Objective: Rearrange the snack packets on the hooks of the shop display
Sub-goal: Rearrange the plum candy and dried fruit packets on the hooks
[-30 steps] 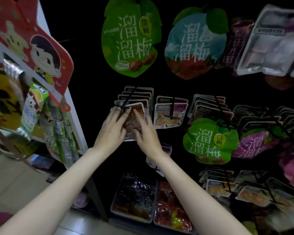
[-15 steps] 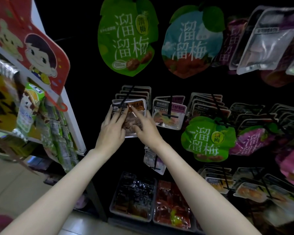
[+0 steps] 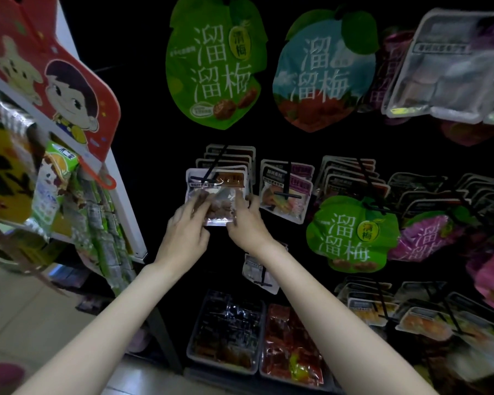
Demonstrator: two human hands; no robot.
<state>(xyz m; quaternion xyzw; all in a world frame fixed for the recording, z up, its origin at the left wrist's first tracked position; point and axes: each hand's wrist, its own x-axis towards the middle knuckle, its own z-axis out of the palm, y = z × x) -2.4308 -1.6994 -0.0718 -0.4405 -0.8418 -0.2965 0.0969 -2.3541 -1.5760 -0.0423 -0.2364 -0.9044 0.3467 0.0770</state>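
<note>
We see a dim scene, the display backing nearly black. Glare glints on the clear packet (image 3: 216, 195); edges bow and blur, especially lower right.

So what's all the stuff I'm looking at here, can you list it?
Small clear snack packet with brown pieces: one, front of a stack on a black hook, middle row, held by both hands.
Small packet with orange contents: one in front, on the hook just right of it.
Large green leaf-shaped plum bags: two, one top centre, one lower right.
Large teal leaf-shaped bag: one, top row.
Magenta leaf-shaped bag: one, far right.
Clear trays of dark and red snacks: two, bottom.
Red cartoon sign: one, upper left.
Left hand: grips the packet's lower left.
Right hand: grips its lower right.
</note>
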